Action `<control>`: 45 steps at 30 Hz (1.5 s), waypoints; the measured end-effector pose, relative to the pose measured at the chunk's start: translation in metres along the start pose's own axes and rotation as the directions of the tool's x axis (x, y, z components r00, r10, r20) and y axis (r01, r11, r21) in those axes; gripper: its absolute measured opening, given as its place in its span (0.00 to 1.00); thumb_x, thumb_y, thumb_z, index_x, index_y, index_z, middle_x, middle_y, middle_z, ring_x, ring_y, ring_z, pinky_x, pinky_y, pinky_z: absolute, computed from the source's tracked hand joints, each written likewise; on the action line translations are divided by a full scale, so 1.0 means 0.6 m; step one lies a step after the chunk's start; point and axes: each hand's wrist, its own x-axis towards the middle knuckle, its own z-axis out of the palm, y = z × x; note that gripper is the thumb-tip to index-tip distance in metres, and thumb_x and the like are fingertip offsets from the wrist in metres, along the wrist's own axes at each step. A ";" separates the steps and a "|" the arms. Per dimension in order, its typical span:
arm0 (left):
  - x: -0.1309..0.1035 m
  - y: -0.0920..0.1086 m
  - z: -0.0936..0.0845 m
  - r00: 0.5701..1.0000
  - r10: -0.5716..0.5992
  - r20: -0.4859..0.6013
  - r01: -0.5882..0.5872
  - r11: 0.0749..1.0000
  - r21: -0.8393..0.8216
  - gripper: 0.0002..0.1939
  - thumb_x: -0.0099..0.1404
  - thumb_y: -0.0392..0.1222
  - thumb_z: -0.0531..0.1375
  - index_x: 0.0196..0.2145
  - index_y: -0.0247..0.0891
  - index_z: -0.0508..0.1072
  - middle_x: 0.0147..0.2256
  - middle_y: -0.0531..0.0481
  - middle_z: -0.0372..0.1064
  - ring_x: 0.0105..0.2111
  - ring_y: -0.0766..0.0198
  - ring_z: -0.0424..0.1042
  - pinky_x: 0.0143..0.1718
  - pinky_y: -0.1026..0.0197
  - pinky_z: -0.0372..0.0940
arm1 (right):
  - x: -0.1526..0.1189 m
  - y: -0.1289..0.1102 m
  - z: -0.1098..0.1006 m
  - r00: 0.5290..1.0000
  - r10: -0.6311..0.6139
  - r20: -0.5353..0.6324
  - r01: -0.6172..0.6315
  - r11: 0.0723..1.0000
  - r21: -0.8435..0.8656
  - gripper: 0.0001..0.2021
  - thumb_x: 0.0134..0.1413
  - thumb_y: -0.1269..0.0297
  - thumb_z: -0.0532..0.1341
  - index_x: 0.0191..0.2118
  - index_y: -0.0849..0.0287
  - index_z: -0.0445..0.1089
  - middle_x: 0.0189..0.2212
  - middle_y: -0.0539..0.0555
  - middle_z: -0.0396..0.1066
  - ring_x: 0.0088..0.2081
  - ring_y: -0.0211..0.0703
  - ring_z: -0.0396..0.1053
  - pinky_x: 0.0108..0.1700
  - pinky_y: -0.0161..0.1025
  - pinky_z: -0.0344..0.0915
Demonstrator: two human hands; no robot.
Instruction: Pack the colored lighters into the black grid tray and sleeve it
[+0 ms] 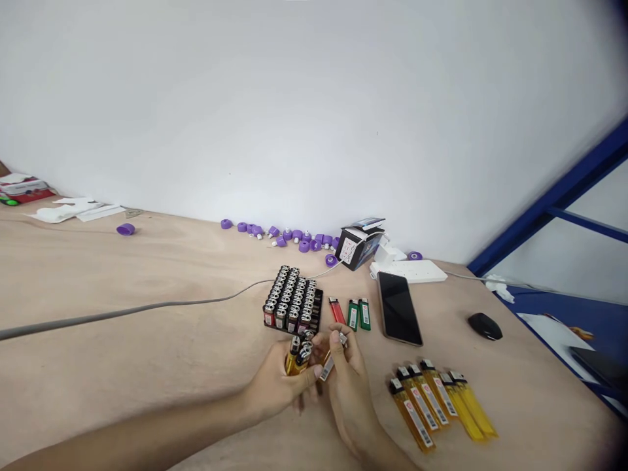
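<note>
The left hand (277,381) is closed around a small bunch of amber lighters (291,361), which stand with their metal tops upward; their exact number cannot be told, because the fingers hide a part. The right hand (350,383) pinches a single lighter (326,367) between the thumb and the fingers, tilted, with its label visible and its lower end close to the left thumb. Whether this end touches the thumb, one cannot tell.

Seen from the hands, at eleven o'clock and just beside them, there is a black tray (318,313), filled with upright lighters in rows, except along its right side, where slots are bare. Between twelve and one o'clock lies a red lighter (337,310), and a little further clockwise two green lighters (353,315), side by side. The dark phone (400,309) lies at two o'clock, with the white power strip (419,270) behind it. Between three and four o'clock, four amber lighters and two yellow lighters (470,407) rest in a slanting row on the table (196,366). The black mouse (485,326) is near three o'clock, well apart. At one o'clock, further away, stands an open box (360,248), near many purple caps (304,246) along the wall.
</note>
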 end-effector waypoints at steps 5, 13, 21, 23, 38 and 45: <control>0.001 -0.005 -0.002 0.999 -0.030 0.012 0.030 0.998 -0.051 0.27 0.51 0.61 0.69 0.30 0.35 0.65 0.16 0.53 0.67 0.13 0.69 0.65 0.11 0.70 0.62 | 0.000 -0.004 0.005 0.999 0.016 0.033 -0.017 1.000 0.021 0.21 0.55 0.49 0.64 0.50 0.48 0.60 0.35 0.49 0.72 0.29 0.43 0.73 0.23 0.37 0.70; -0.004 -0.009 0.003 0.993 -0.011 -0.114 -0.005 0.990 -0.143 0.30 0.50 0.63 0.69 0.32 0.32 0.68 0.16 0.51 0.68 0.15 0.66 0.68 0.11 0.69 0.63 | 0.014 -0.027 -0.005 0.979 -0.004 0.203 0.037 0.987 -0.158 0.27 0.51 0.55 0.68 0.55 0.52 0.63 0.41 0.56 0.76 0.38 0.47 0.76 0.39 0.44 0.74; -0.006 -0.010 0.006 0.995 0.005 -0.099 -0.018 0.991 -0.131 0.36 0.51 0.64 0.68 0.43 0.28 0.70 0.19 0.49 0.71 0.16 0.65 0.69 0.12 0.69 0.64 | 0.035 -0.037 -0.023 0.966 -0.123 0.226 0.206 0.896 -0.394 0.20 0.60 0.47 0.59 0.47 0.58 0.73 0.38 0.58 0.79 0.38 0.51 0.77 0.42 0.47 0.75; -0.007 -0.013 0.006 0.993 0.000 -0.118 -0.016 0.990 -0.137 0.34 0.51 0.64 0.68 0.40 0.29 0.70 0.19 0.48 0.71 0.15 0.65 0.69 0.12 0.68 0.64 | 0.040 -0.039 -0.028 0.957 -0.137 0.257 0.240 0.872 -0.427 0.21 0.61 0.47 0.58 0.47 0.58 0.74 0.39 0.59 0.79 0.41 0.53 0.77 0.44 0.49 0.74; -0.005 -0.018 0.005 0.986 0.033 -0.160 -0.050 0.994 -0.101 0.26 0.56 0.62 0.66 0.31 0.34 0.67 0.19 0.50 0.69 0.16 0.65 0.68 0.15 0.65 0.64 | 0.051 -0.078 -0.028 0.925 0.034 0.378 0.167 0.857 -0.487 0.20 0.47 0.54 0.69 0.44 0.59 0.72 0.33 0.57 0.81 0.38 0.53 0.79 0.40 0.46 0.74; -0.022 -0.005 -0.010 0.954 0.301 -0.002 -0.275 0.872 0.405 0.06 0.52 0.32 0.60 0.29 0.37 0.66 0.25 0.54 0.64 0.25 0.67 0.63 0.26 0.67 0.56 | 0.085 -0.100 -0.043 0.965 -0.154 0.211 0.236 0.863 -0.447 0.21 0.42 0.50 0.72 0.38 0.59 0.75 0.34 0.57 0.80 0.36 0.53 0.78 0.36 0.45 0.75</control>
